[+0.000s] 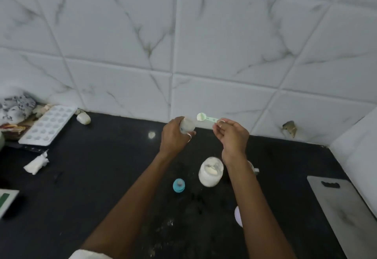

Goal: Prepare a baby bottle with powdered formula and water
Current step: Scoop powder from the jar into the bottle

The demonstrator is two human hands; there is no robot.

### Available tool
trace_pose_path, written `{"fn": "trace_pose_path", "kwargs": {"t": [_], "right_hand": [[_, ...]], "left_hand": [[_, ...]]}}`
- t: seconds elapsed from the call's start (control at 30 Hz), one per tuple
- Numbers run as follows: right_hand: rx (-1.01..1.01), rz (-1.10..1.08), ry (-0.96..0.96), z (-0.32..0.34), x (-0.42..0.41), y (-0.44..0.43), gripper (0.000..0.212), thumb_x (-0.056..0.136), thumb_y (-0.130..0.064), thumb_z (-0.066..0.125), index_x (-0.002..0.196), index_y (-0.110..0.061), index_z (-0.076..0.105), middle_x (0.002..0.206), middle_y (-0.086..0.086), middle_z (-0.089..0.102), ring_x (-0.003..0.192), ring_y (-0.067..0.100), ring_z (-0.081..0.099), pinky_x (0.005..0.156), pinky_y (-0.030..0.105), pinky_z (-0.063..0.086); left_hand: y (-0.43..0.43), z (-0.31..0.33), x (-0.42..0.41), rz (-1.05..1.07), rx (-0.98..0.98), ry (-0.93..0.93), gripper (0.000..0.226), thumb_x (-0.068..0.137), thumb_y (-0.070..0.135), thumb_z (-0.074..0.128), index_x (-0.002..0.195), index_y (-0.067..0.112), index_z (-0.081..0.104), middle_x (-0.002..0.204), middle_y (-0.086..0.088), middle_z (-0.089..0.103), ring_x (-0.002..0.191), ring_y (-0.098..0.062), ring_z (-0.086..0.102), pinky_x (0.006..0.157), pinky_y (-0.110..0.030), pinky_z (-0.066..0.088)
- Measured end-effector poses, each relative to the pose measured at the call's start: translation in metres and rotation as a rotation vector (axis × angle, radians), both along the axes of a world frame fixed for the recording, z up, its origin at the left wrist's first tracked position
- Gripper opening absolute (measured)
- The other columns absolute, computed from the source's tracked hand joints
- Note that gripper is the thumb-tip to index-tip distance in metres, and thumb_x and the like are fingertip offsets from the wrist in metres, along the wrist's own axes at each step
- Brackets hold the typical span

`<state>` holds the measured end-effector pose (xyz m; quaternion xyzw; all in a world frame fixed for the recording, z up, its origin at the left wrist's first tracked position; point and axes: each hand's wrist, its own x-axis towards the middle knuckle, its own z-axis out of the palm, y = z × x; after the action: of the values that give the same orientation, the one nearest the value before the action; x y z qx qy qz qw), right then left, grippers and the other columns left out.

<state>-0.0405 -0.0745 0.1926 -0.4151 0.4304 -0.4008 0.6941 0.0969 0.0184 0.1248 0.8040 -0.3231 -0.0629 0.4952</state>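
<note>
My left hand [173, 136] grips a clear baby bottle [187, 125] and holds it tilted above the black counter [102, 187]. My right hand [231, 134] pinches the handle of a pale green measuring scoop [206, 117], whose bowl hovers just right of the bottle's mouth. Below my right wrist stands an open jar of white formula powder [210, 174]. A blue bottle cap with its teat [179, 185] sits on the counter left of the jar.
A white ice-cube tray [48, 125] and a crumpled white packet [36, 164] lie at the left. A grey cutting board [344, 209] lies at the right. A white lid [238, 216] shows beside my right forearm. Tiled walls close the back and right.
</note>
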Motion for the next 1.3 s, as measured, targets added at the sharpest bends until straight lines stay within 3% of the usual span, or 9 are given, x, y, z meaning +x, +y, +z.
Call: {"fn": "trace_pose_path", "kwargs": {"t": [0.2, 0.43, 0.67, 0.9, 1.3], "right_hand": [[-0.138, 0.005, -0.021, 0.065, 0.002, -0.012, 0.01, 0.087, 0.001, 0.074, 0.093, -0.006, 0.076, 0.09, 0.013, 0.078, 0.079, 0.025, 0.078, 0.077, 0.031, 0.064], [-0.333, 0.013, 0.024, 0.1, -0.001, -0.01, 0.01, 0.086, 0.0, 0.074, 0.089, -0.008, 0.077, 0.085, 0.008, 0.077, 0.075, 0.025, 0.078, 0.075, 0.03, 0.064], [-0.553, 0.019, 0.145, 0.097, 0.002, -0.003, 0.008, 0.09, -0.01, 0.071, 0.096, -0.012, 0.076, 0.08, -0.001, 0.077, 0.071, 0.013, 0.077, 0.081, 0.034, 0.064], [-0.79, 0.016, 0.245, 0.09, 0.002, 0.005, 0.01, 0.093, -0.011, 0.069, 0.094, -0.021, 0.073, 0.077, -0.015, 0.072, 0.072, 0.005, 0.074, 0.079, 0.028, 0.063], [-1.041, -0.004, 0.301, 0.078, -0.001, 0.008, 0.013, 0.095, -0.005, 0.066, 0.102, -0.01, 0.075, 0.084, -0.004, 0.074, 0.078, 0.006, 0.073, 0.076, 0.013, 0.054]], "left_hand": [[-0.014, 0.058, -0.003, 0.046, -0.014, -0.071, 0.066, 0.069, 0.044, 0.086, 0.126, 0.017, 0.066, 0.112, 0.0, 0.073, 0.1, -0.023, 0.068, 0.089, -0.042, 0.056], [-0.016, 0.095, -0.012, 0.07, -0.038, -0.154, 0.06, 0.072, 0.044, 0.084, 0.124, 0.02, 0.067, 0.105, 0.003, 0.074, 0.093, -0.021, 0.067, 0.085, -0.035, 0.055], [-0.013, 0.104, -0.016, 0.081, -0.042, -0.18, 0.051, 0.073, 0.046, 0.083, 0.116, 0.022, 0.068, 0.097, 0.006, 0.073, 0.085, -0.019, 0.066, 0.08, -0.036, 0.055], [-0.01, 0.104, -0.017, 0.085, -0.036, -0.166, 0.054, 0.072, 0.049, 0.083, 0.116, 0.022, 0.069, 0.098, 0.006, 0.074, 0.085, -0.018, 0.067, 0.08, -0.036, 0.056], [-0.012, 0.102, -0.018, 0.084, -0.045, -0.153, 0.058, 0.072, 0.051, 0.083, 0.12, 0.021, 0.068, 0.102, 0.003, 0.075, 0.087, -0.02, 0.067, 0.084, -0.04, 0.057]]}}
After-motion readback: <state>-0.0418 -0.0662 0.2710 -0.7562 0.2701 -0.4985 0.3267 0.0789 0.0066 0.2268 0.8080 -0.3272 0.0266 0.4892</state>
